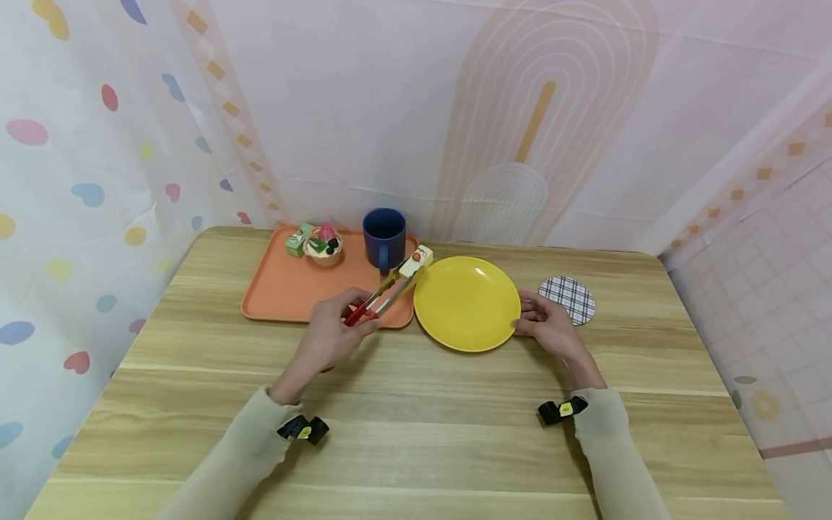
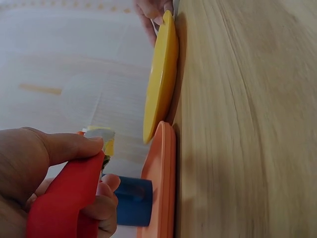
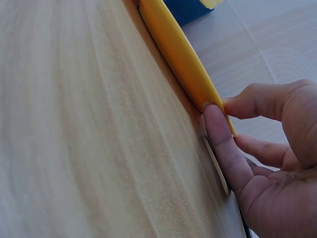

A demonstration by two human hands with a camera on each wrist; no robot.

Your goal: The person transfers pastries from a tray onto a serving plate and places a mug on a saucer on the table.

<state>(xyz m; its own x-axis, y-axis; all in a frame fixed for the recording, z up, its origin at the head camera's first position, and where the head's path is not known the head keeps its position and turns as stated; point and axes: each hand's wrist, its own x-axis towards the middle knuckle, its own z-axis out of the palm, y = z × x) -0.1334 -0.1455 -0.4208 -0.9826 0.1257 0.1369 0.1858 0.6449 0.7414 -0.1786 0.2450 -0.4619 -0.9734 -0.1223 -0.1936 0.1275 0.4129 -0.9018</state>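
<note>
Left hand (image 1: pixel 334 328) curled round tongs (image 1: pixel 357 314) clamping cake (image 1: pixel 417 261); right hand (image 1: pixel 552 325) pinches yellow plate (image 1: pixel 468 303). Likely mid-transfer; next needs cake over plate.

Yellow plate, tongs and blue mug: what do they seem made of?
Yellow plate: glossy, probably plastic; light glints off it. Tongs: bright, reflective prongs, likely metal; matte red grips, perhaps silicone. Blue mug: smooth, evenly coloured; ceramic or plastic, can't tell.

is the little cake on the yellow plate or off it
Off: the tongs in the left hand grip the cake, and the left wrist view shows a gap between it and the yellow plate.
</note>
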